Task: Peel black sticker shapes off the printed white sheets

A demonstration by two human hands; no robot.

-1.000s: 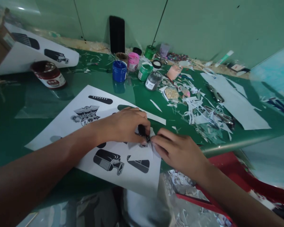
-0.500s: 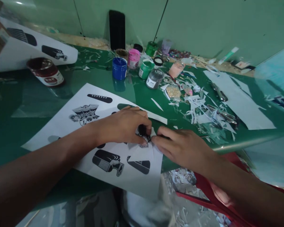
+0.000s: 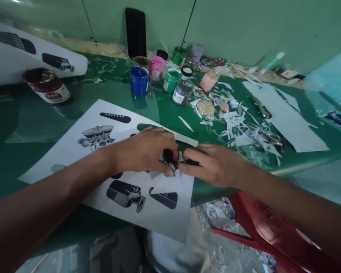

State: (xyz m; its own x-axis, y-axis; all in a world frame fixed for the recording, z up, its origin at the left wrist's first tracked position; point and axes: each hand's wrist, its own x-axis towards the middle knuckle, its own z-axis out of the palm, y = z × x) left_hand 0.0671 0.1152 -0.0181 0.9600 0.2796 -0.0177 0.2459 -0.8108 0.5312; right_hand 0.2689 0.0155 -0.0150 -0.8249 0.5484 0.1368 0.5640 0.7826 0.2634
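Observation:
My left hand [image 3: 149,149] is closed, thumb and fingers curled around a small paper piece with a dark printed design [image 3: 170,167]. The piece lies over a large white sheet with black printed shapes [image 3: 122,151]. At the piece's right edge my right hand [image 3: 211,163] is closed, its thumb and index fingertips pressed together; what they hold is hidden. A short green bit [image 3: 229,142] shows just behind the right hand, and I cannot tell whether it belongs to something held. A narrow white strip [image 3: 187,139] lies beyond both hands.
Open paint jars stand behind the sheet: blue [image 3: 139,80], pink [image 3: 157,68], green [image 3: 172,80], grey [image 3: 182,92] and dark red [image 3: 47,86]. Paper scraps [image 3: 238,125] and metal tools [image 3: 261,107] lie right. A phone [image 3: 135,33] leans on the wall. The sheet overhangs the table edge.
The camera view has shifted slightly. My right hand has tilted and moved a little, with its fingertips still at the piece's edge. The left hand keeps its hold.

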